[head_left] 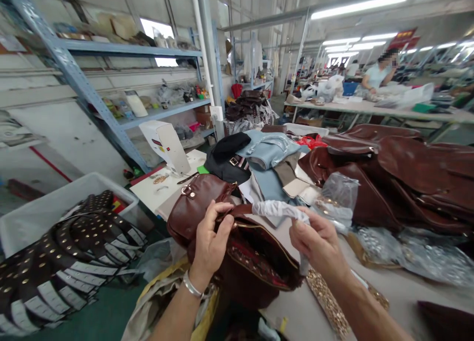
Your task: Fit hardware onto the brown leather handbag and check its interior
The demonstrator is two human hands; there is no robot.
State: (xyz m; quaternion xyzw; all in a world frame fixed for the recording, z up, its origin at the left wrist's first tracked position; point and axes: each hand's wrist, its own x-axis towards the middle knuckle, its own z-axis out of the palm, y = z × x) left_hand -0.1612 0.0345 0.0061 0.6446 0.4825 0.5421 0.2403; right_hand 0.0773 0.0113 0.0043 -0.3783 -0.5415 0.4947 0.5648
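Left hand (211, 242): its grip is closed on the rim of the brown handbag (244, 254), fingers curled over the open zipped mouth.
Right hand (314, 239): its grip pinches a wad of white tissue paper (277, 210), just above and right of the mouth.
Handbag: lies open on the table (307, 316) edge, between both hands.
Nearby: clear plastic bag (338, 195), a heap of brown leather bags (407, 173), a bin of studded straps (70, 252) at left.

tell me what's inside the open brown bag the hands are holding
The brown bag gapes open along its zipper, showing dark red patterned lining. The left hand grips its rim; the right hand holds white paper at the opening. The bottom is in shadow.
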